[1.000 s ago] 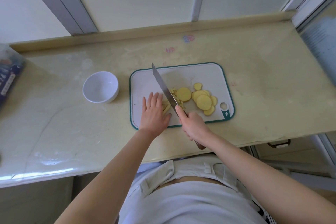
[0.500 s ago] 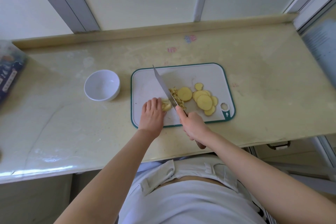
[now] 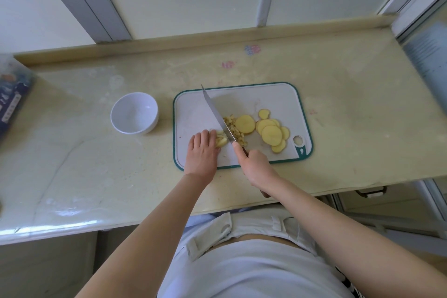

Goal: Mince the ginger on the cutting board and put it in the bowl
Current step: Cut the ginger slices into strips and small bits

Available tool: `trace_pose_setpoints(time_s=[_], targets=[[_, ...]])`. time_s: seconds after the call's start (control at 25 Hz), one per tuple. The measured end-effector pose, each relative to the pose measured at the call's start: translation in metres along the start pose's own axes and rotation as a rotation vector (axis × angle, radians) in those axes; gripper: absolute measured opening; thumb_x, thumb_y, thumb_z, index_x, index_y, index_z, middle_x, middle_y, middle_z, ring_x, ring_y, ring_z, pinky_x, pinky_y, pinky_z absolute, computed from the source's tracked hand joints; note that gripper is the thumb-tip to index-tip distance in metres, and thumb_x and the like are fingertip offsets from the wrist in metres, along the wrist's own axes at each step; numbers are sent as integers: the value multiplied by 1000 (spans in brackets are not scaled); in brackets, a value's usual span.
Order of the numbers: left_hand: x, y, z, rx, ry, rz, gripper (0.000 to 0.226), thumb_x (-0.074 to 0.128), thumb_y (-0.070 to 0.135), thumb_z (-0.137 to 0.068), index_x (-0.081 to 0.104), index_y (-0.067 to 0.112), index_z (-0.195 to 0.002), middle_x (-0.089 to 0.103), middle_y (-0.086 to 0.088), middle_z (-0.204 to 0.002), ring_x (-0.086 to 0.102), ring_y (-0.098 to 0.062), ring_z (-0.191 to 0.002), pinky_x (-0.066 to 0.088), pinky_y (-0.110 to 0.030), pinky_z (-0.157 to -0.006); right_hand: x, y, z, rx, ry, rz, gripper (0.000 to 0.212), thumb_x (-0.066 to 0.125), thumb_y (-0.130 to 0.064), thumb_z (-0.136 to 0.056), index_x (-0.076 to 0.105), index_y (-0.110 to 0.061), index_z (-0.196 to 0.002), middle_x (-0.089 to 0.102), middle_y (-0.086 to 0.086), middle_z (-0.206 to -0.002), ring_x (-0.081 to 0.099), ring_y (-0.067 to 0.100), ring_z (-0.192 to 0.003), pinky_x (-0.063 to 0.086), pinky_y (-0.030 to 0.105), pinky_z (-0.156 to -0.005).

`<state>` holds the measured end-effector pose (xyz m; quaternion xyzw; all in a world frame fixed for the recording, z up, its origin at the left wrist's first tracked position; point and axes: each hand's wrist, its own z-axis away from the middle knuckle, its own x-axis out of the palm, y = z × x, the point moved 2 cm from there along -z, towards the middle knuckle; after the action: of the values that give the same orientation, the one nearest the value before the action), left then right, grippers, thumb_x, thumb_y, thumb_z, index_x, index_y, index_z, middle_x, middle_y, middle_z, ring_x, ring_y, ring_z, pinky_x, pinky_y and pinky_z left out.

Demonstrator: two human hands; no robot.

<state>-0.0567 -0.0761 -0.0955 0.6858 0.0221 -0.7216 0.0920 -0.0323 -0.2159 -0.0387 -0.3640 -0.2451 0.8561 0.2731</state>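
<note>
- Pale stone counter [image 3: 338,128] under a frosted window fills the head view. A white cutting board [image 3: 278,97] with a green rim lies at its middle, and a white bowl [image 3: 135,113] stands apart from it at nine o'clock, with nothing in it.
- The right hand [image 3: 257,167] is wrapped around the handle of the knife [image 3: 215,113], forefinger stretched along the spine. The blade runs from the hand at five o'clock to its tip at eleven o'clock.
- The left hand [image 3: 202,152] sits just at nine o'clock of the blade. Its fingers are curled in a claw, tips pinning a small stack of ginger strips [image 3: 221,141] against the board.
- Minced bits [image 3: 233,129] lie heaped on the three o'clock side of the blade. Beyond them, round ginger slices [image 3: 271,133] overlap in a loose row, uncut.
- The next cut turns on one thing: the strips lie crosswise to the edge, touching it or nearly so, with the left knuckles close beside the steel. Those fingers should creep toward nine o'clock as the blade advances.
- Most of the ginger looks unminced, so the task seems early.
</note>
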Motion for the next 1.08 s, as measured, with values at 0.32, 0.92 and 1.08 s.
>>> trace_pose_setpoints(time_s=[0.32, 0.92, 1.08], targets=[[0, 2, 1, -7, 2, -5, 43, 49, 24, -90, 47, 3, -127, 52, -14, -115, 52, -32, -102, 45, -39, -93, -7, -6, 14, -109, 12, -58, 61, 35, -53, -100, 30, -16, -52, 33, -6, -45, 32, 14, -44, 27, 27, -49], [0, 2, 2, 6, 6, -10, 48, 26, 25, -90, 39, 3, -131, 47, -14, -120, 47, -32, -109, 38, -40, -101, 1, -12, 7, -40, -67, 24, 55, 31, -52, -102, 30, -22, -56, 35, 3, -54, 32, 19, -48, 30, 28, -50], [1, 2, 1, -4, 47, 21, 43, 33, 23, -88, 43, 3, -125, 50, -13, -112, 50, -31, -100, 44, -40, -94, 5, -14, 4, -23, -35, 49, 62, 30, -54, -101, 32, -12, -56, 37, 3, -54, 36, 19, -49, 30, 29, -47]])
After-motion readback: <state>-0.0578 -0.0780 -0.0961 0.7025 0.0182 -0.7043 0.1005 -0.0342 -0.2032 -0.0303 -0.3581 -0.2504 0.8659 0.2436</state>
